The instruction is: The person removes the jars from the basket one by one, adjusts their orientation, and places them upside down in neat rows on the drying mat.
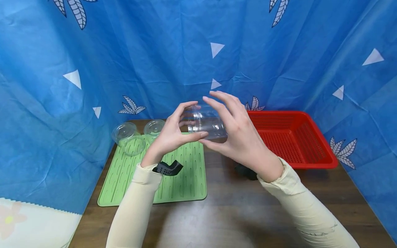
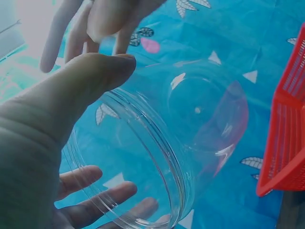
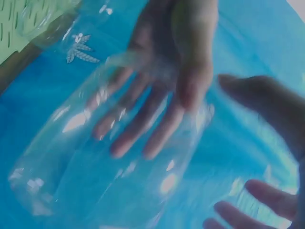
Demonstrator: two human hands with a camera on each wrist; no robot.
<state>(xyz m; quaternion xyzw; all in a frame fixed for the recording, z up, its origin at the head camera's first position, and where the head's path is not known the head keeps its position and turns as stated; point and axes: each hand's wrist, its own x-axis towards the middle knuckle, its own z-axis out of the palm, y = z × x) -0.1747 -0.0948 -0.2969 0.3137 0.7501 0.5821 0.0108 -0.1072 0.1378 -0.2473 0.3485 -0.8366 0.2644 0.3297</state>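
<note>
A clear plastic jar (image 1: 212, 122) is held on its side above the table, its threaded mouth towards the left. My left hand (image 1: 172, 136) grips it round the mouth end, thumb on the near side and the other fingers seen through the clear wall. At the base end, my right hand (image 1: 240, 132) is spread in a wide curve. In the right wrist view, the right thumb (image 3: 257, 93) and fingers (image 3: 271, 202) stand apart from the jar (image 3: 119, 167). Two more clear containers, one at the left (image 1: 128, 137) and one beside it (image 1: 153, 128), stand at the green mat's far edge.
The ridged green mat (image 1: 186, 186) lies on the left of the brown wooden table (image 1: 223, 206). A red plastic basket (image 1: 322, 151) sits at the back right. Below the right wrist is a dark object (image 1: 246, 171), partly hidden. Blue patterned curtain (image 1: 186, 51) encloses the back and sides.
</note>
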